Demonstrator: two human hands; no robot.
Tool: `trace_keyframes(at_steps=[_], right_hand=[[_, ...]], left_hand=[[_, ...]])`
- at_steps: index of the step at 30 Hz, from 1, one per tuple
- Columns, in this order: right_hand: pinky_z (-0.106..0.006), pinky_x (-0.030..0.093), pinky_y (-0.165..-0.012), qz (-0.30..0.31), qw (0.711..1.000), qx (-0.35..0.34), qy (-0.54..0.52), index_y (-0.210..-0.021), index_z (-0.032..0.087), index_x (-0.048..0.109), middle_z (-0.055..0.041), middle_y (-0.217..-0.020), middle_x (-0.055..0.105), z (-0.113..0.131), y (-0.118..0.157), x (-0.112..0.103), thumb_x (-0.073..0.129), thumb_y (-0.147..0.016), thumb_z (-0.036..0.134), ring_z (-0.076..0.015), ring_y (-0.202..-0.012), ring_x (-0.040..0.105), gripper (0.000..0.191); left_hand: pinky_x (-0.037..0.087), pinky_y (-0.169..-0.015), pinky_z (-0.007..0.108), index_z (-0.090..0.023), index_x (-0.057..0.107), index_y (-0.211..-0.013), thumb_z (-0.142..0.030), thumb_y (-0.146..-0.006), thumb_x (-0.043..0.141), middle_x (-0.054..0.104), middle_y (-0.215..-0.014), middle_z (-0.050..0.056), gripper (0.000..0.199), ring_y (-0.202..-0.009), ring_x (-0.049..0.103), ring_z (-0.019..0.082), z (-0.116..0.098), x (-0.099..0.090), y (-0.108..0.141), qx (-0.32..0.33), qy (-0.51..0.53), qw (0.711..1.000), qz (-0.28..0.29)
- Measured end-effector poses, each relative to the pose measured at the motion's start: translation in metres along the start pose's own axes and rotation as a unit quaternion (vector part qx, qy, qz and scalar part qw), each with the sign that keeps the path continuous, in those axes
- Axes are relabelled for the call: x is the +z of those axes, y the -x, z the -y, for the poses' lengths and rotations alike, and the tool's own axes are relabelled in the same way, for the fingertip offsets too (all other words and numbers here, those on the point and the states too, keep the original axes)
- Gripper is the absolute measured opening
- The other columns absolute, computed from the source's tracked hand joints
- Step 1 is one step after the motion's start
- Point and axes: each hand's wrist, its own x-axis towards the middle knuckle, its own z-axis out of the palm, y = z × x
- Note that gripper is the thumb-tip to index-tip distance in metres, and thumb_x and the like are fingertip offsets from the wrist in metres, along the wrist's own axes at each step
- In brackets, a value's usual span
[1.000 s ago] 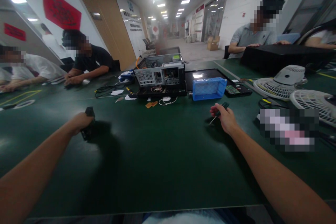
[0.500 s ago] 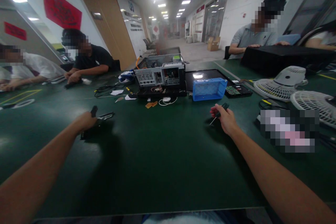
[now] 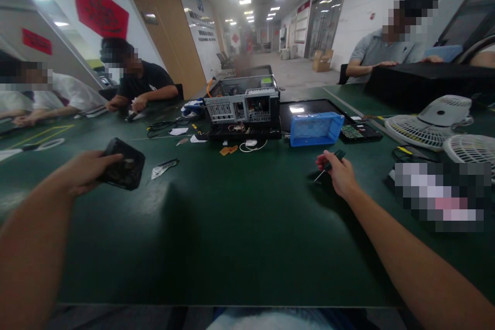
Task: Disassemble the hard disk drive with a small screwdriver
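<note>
My left hand (image 3: 91, 169) grips the edge of a black, squarish part (image 3: 124, 165), tilted so that its broad face shows. To the right of it, a small metal piece (image 3: 164, 168) lies on the green table (image 3: 232, 237). My right hand (image 3: 337, 171) is closed around the dark handle of a screwdriver (image 3: 328, 165), whose thin shaft points down and to the left near the table. Beyond my hands stand an opened computer case (image 3: 242, 105) and a blue plastic bin (image 3: 315, 130).
A flat black screen (image 3: 305, 107) and a circuit board (image 3: 353, 132) lie behind the bin. White fan parts (image 3: 425, 121) sit at the right. Cables and paper scraps lie left of the case. Several people sit around the table, one behind a large black box (image 3: 425, 82).
My left hand has moved left and turned the black part up, away from the metal piece. The view has shifted slightly. My right hand still holds the screwdriver.
</note>
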Motion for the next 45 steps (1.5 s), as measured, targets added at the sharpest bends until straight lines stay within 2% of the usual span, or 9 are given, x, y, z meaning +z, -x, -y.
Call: trace_keyframes(at_steps=[6, 13, 19, 22, 26, 31, 35, 40, 45], right_hand=[[-0.032, 0.057, -0.067, -0.011, 0.996, 0.028, -0.085, -0.084, 0.019, 0.07, -0.0077, -0.087, 0.073, 0.006, -0.002, -0.006, 0.081, -0.074, 0.044, -0.0191, -0.078, 0.067, 0.029], [-0.025, 0.05, -0.056, -0.014, 0.997, 0.006, -0.069, -0.093, 0.02, 0.068, -0.0047, -0.09, 0.071, 0.013, 0.002, -0.011, 0.083, -0.069, 0.033, -0.0138, -0.068, 0.064, 0.03], [-0.021, 0.038, -0.043, 0.019, 0.997, 0.074, -0.011, -0.097, 0.02, 0.067, -0.0058, -0.091, 0.073, 0.02, 0.005, -0.012, 0.075, -0.071, 0.022, -0.0113, -0.058, 0.059, 0.027], [-0.021, 0.036, -0.039, 0.083, 0.985, 0.14, 0.053, -0.096, 0.018, 0.068, -0.0097, -0.094, 0.075, 0.022, 0.007, -0.014, 0.076, -0.07, 0.019, -0.0129, -0.058, 0.061, 0.027], [-0.019, 0.031, -0.035, 0.138, 0.973, 0.161, 0.094, -0.098, 0.017, 0.069, -0.0099, -0.092, 0.076, 0.023, 0.01, -0.015, 0.078, -0.07, 0.02, -0.0099, -0.051, 0.055, 0.03], [-0.018, 0.029, -0.033, 0.164, 0.963, 0.174, 0.121, -0.099, 0.017, 0.068, -0.0087, -0.081, 0.075, 0.025, 0.013, -0.015, 0.08, -0.069, 0.022, -0.0103, -0.049, 0.055, 0.032], [-0.018, 0.034, -0.035, 0.14, 0.97, 0.152, 0.131, -0.093, 0.017, 0.069, -0.0083, -0.076, 0.074, 0.025, 0.008, -0.02, 0.078, -0.071, 0.023, -0.0106, -0.049, 0.055, 0.024], [-0.017, 0.035, -0.036, 0.09, 0.982, 0.117, 0.122, -0.09, 0.017, 0.07, -0.0087, -0.078, 0.074, 0.015, -0.004, -0.029, 0.076, -0.072, 0.021, -0.0105, -0.051, 0.055, 0.02], [-0.017, 0.035, -0.036, 0.066, 0.979, 0.147, 0.126, -0.086, 0.016, 0.07, -0.0081, -0.075, 0.073, 0.001, -0.016, -0.035, 0.074, -0.072, 0.016, -0.0098, -0.049, 0.055, 0.015]], left_hand=[[0.061, -0.07, 0.033, -0.012, 0.066, -0.115, -0.026, -0.083, 0.074, 0.077, -0.098, 0.01, 0.036, -0.079, 0.073, 0.022, -0.053, 0.097, 0.059, 0.042, 0.221, 0.926, 0.302], [0.061, -0.087, 0.042, -0.015, 0.068, -0.112, -0.033, -0.086, 0.073, 0.075, -0.11, 0.016, 0.032, -0.095, 0.075, 0.028, -0.091, 0.25, 0.141, -0.006, 0.356, 0.803, 0.478], [0.057, -0.09, 0.045, -0.019, 0.067, -0.116, -0.051, -0.086, 0.071, 0.073, -0.115, 0.017, 0.044, -0.104, 0.071, 0.03, -0.109, 0.307, 0.188, 0.055, 0.294, 0.78, 0.55], [0.055, -0.091, 0.047, -0.019, 0.071, -0.111, -0.06, -0.084, 0.069, 0.073, -0.112, 0.016, 0.049, -0.103, 0.07, 0.031, -0.117, 0.317, 0.189, 0.174, 0.205, 0.792, 0.548], [0.05, -0.092, 0.047, -0.024, 0.072, -0.115, -0.066, -0.081, 0.068, 0.071, -0.116, 0.016, 0.054, -0.107, 0.067, 0.032, -0.13, 0.322, 0.191, 0.348, 0.087, 0.828, 0.431], [0.047, -0.089, 0.047, -0.024, 0.063, -0.131, -0.071, -0.081, 0.064, 0.07, -0.116, 0.019, 0.068, -0.105, 0.067, 0.034, -0.144, 0.325, 0.212, 0.429, 0.045, 0.819, 0.38], [0.035, -0.107, 0.049, -0.023, 0.063, -0.129, -0.068, -0.085, 0.061, 0.067, -0.121, 0.019, 0.063, -0.123, 0.058, 0.037, -0.147, 0.326, 0.211, 0.503, 0.06, 0.8, 0.322], [0.029, -0.114, 0.049, -0.019, 0.061, -0.13, -0.056, -0.093, 0.055, 0.059, -0.133, 0.019, 0.053, -0.13, 0.05, 0.037, -0.113, 0.299, 0.151, 0.496, -0.006, 0.847, 0.191], [0.029, -0.114, 0.05, -0.011, 0.051, -0.138, -0.047, -0.091, 0.055, 0.049, -0.142, 0.023, 0.059, -0.135, 0.041, 0.04, -0.04, 0.236, 0.059, 0.371, -0.185, 0.91, -0.012]])
